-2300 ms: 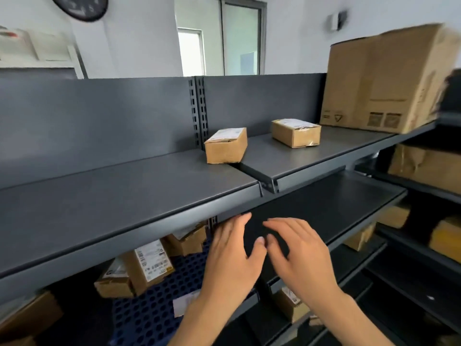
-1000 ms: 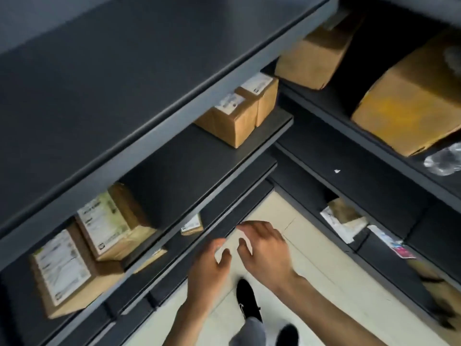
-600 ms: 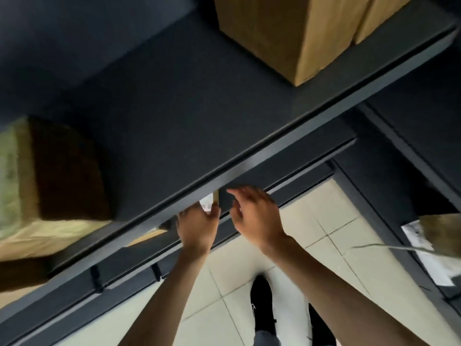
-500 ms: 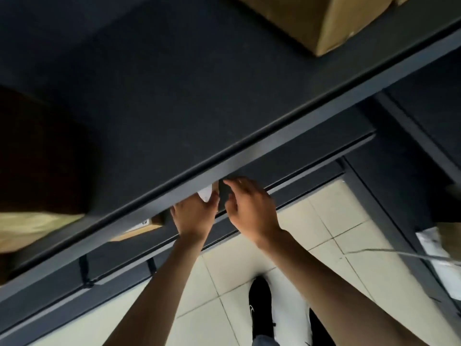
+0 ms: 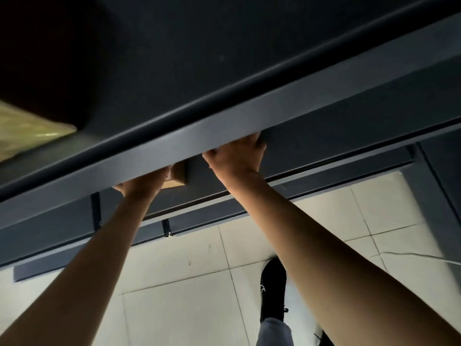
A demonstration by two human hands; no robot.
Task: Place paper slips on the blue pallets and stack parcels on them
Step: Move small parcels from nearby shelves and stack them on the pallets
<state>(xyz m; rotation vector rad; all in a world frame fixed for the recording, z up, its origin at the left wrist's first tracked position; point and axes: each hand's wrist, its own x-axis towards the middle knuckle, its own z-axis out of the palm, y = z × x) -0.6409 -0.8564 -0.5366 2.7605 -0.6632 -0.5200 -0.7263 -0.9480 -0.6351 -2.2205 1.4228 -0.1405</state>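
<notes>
A person reaches both arms under the front lip of a dark metal shelf (image 5: 249,116). A small brown parcel (image 5: 177,176) sits just at the left hand's (image 5: 143,183) 3 o'clock, and the right hand (image 5: 237,158) is at the parcel's 2 o'clock. The lip hides the fingers of both hands, so their grip cannot be told. A black shoe (image 5: 273,288) stands on the tiled floor (image 5: 187,308) at 5 o'clock.

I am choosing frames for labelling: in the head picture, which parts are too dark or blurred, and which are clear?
Head view: dark grey metal shelf in shadow; yellowish cardboard box at left motion-blurred; small brown cardboard parcel between left hand and right hand dim, fingertips hidden; pale tiled floor and black shoe well lit.
</notes>
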